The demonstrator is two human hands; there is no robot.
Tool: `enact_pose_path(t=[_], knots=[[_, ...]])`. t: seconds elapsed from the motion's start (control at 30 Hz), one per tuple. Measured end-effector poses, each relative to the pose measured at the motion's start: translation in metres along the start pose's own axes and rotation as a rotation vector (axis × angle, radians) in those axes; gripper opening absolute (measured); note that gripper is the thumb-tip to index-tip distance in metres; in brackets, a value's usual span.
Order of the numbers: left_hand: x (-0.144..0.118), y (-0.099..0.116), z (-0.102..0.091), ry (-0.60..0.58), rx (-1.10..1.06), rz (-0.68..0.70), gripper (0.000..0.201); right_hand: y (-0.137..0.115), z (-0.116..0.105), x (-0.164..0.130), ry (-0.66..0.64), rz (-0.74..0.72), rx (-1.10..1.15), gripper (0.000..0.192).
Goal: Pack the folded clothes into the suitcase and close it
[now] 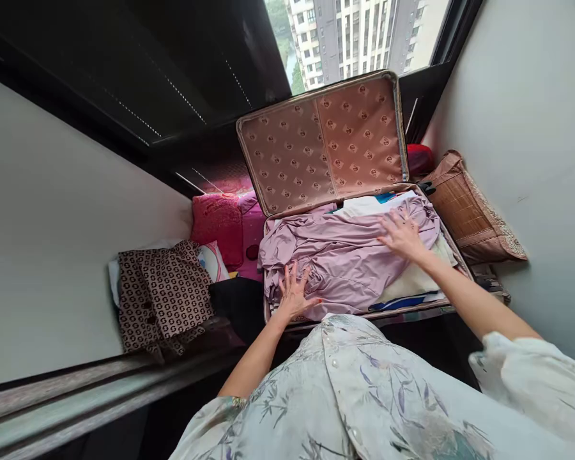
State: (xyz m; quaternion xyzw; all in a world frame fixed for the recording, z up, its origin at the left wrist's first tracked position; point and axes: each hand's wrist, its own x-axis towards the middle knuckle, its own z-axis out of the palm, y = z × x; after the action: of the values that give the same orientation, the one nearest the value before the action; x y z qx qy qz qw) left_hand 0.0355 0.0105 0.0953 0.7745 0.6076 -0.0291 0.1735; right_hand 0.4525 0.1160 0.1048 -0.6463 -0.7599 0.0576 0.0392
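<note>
An open suitcase (269, 313) lies in front of me, its patterned lid (323, 144) propped up against the window. A crumpled lilac garment (345, 255) covers most of what is packed inside. My left hand (294, 292) presses flat on the garment's near left part, fingers spread. My right hand (402, 235) lies flat on its far right part, fingers apart. White folded clothes (371, 204) and a cream piece (419, 278) show beneath the lilac cloth.
A brown patterned garment (165, 291) lies folded at the left, beside a pink fuzzy cushion (218, 223) and a black cloth (237, 303). A woven brown cushion (467, 207) leans against the right wall. White walls close in on both sides.
</note>
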Motion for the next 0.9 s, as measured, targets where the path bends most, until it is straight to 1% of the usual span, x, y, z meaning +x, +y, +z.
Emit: enact_pose_path(t=[0.03, 0.1, 0.17, 0.2, 0.23, 0.3, 0.37, 0.43, 0.47, 0.5, 0.53, 0.6, 0.63, 0.67, 0.7, 0.73, 0.8, 0.83, 0.87, 0.9], knots=[[-0.010, 0.000, 0.002, 0.016, 0.003, 0.010, 0.113, -0.024, 0.000, -0.020, 0.006, -0.086, 0.010, 0.074], [-0.024, -0.001, 0.009, -0.006, 0.004, 0.007, 0.116, -0.068, 0.009, -0.057, -0.017, -0.283, 0.039, 0.073], [-0.028, -0.003, 0.019, -0.069, -0.014, -0.025, 0.121, -0.100, 0.027, -0.086, -0.067, -0.415, 0.068, 0.076], [-0.027, -0.004, 0.024, -0.095, -0.023, -0.038, 0.123, -0.110, 0.037, -0.095, -0.092, -0.448, 0.074, 0.078], [-0.024, -0.005, 0.028, -0.109, -0.029, -0.045, 0.124, -0.116, 0.047, -0.101, -0.113, -0.464, 0.070, 0.078], [-0.018, -0.006, 0.032, -0.105, -0.034, -0.033, 0.125, -0.118, 0.062, -0.106, -0.128, -0.459, 0.040, 0.078], [-0.016, -0.008, 0.030, -0.105, -0.057, -0.003, 0.127, -0.115, 0.068, -0.106, -0.119, -0.448, 0.007, 0.078], [-0.021, -0.012, 0.022, -0.114, -0.120, 0.039, 0.126, -0.114, 0.064, -0.107, -0.105, -0.437, -0.015, 0.079], [-0.025, -0.016, 0.017, -0.096, -0.156, 0.055, 0.121, -0.115, 0.059, -0.108, -0.096, -0.430, -0.023, 0.080], [-0.030, -0.020, 0.011, -0.049, -0.187, 0.058, 0.114, -0.118, 0.054, -0.109, -0.084, -0.425, -0.029, 0.081], [-0.034, -0.026, 0.005, 0.025, -0.207, 0.045, 0.105, -0.124, 0.048, -0.110, -0.066, -0.424, -0.035, 0.081], [-0.034, -0.043, -0.006, 0.208, -0.222, -0.028, 0.094, -0.139, 0.039, -0.110, -0.024, -0.443, -0.042, 0.079], [-0.030, -0.053, -0.012, 0.286, -0.228, -0.081, 0.093, -0.148, 0.037, -0.108, -0.005, -0.461, -0.043, 0.077], [-0.022, -0.065, -0.017, 0.340, -0.245, -0.144, 0.093, -0.158, 0.036, -0.106, 0.007, -0.477, -0.044, 0.075], [-0.012, -0.077, -0.023, 0.370, -0.280, -0.220, 0.093, -0.167, 0.037, -0.103, 0.014, -0.485, -0.045, 0.073], [0.000, -0.090, -0.028, 0.377, -0.333, -0.305, 0.092, -0.176, 0.040, -0.100, 0.017, -0.483, -0.049, 0.073], [0.024, -0.115, -0.037, 0.346, -0.468, -0.465, 0.086, -0.188, 0.051, -0.095, 0.017, -0.458, -0.062, 0.072], [0.034, -0.125, -0.040, 0.316, -0.534, -0.505, 0.082, -0.191, 0.057, -0.094, 0.019, -0.444, -0.071, 0.071], [0.042, -0.134, -0.043, 0.289, -0.589, -0.504, 0.078, -0.193, 0.064, -0.094, 0.024, -0.432, -0.080, 0.069], [0.049, -0.139, -0.044, 0.270, -0.628, -0.473, 0.072, -0.192, 0.069, -0.094, 0.032, -0.426, -0.090, 0.066]])
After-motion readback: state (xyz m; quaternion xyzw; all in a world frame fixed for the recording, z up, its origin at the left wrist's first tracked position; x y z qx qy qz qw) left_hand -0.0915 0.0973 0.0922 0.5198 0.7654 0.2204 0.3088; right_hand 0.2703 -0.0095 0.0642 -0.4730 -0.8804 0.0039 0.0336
